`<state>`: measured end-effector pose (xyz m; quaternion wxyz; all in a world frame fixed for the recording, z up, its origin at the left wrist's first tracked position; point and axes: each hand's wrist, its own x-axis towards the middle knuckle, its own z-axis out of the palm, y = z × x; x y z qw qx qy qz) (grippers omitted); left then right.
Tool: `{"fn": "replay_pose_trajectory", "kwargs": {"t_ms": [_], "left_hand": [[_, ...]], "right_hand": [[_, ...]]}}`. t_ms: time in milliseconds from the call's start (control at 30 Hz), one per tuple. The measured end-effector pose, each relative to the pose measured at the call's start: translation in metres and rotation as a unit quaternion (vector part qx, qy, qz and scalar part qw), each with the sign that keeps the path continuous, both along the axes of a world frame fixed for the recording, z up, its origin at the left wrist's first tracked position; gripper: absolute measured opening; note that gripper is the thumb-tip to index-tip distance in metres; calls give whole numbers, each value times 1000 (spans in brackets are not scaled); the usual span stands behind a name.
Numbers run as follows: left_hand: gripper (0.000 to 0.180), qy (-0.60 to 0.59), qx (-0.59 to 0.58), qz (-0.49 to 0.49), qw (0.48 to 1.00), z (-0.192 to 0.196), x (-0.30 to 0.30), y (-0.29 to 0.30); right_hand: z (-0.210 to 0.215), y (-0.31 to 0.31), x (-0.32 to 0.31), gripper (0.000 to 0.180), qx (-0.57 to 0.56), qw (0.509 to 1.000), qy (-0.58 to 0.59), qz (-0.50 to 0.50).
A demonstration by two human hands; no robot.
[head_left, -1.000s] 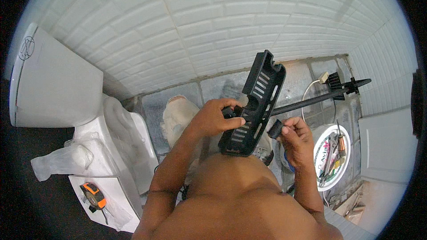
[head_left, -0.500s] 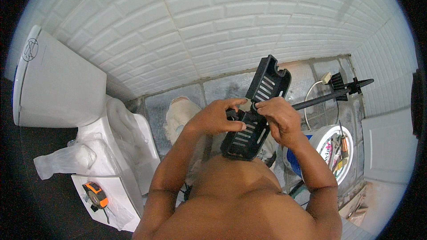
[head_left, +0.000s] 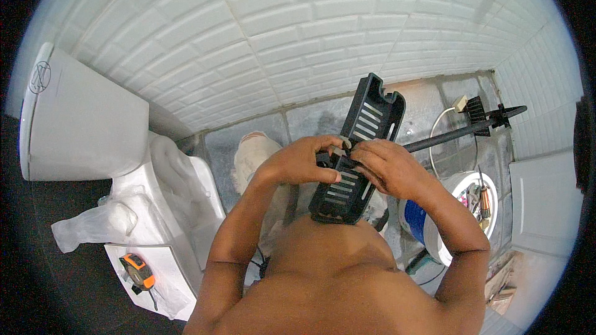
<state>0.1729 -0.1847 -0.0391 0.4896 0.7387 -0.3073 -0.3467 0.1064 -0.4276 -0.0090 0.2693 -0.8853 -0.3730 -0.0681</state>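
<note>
A black plastic shelf (head_left: 372,118) with slotted floors, like a shower caddy, stands out from my belly toward the tiled wall. A black bar (head_left: 434,141) runs off to the right from its middle. My left hand (head_left: 298,161) grips the shelf's middle from the left, thumb and index finger on either side of a small black fitting (head_left: 323,159). From the right, my right hand (head_left: 388,164) bends its fingers down onto the same middle part. Its fingertips are partly hidden, and I cannot make out any small piece beneath them.
To the left stands a white toilet (head_left: 180,192), with an orange and black tape measure (head_left: 138,271) on a white board (head_left: 124,254) beside it. At right are a white bucket (head_left: 442,254) holding tools, a white cable (head_left: 431,139) and a black bracket (head_left: 498,115) on the bar.
My right hand has turned over the shelf's middle, its fingers now bent downward and its elbow farther out. My left hand keeps its grip. The view has shifted slightly.
</note>
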Motion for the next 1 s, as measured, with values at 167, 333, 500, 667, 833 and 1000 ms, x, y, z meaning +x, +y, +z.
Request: {"fn": "replay_pose_trajectory", "kwargs": {"t_ms": [167, 333, 500, 667, 833, 1000], "left_hand": [[74, 5, 33, 13, 999, 14, -2, 2], [70, -53, 42, -40, 997, 16, -3, -3], [65, -63, 39, -71, 995, 13, 3, 1], [62, -45, -33, -73, 996, 7, 6, 11], [62, -18, -73, -73, 994, 6, 3, 13], [65, 16, 27, -99, 995, 20, 3, 16]], "right_hand": [[17, -4, 4, 25, -107, 989, -92, 42], [33, -8, 15, 22, -221, 965, -105, 94], [22, -17, 9, 23, -18, 1000, 10, 2], [-27, -25, -6, 26, 420, 796, 181, -397], [-79, 8, -29, 61, 748, 505, 417, -107], [-83, 32, -44, 60, 712, 488, 483, -148]]}}
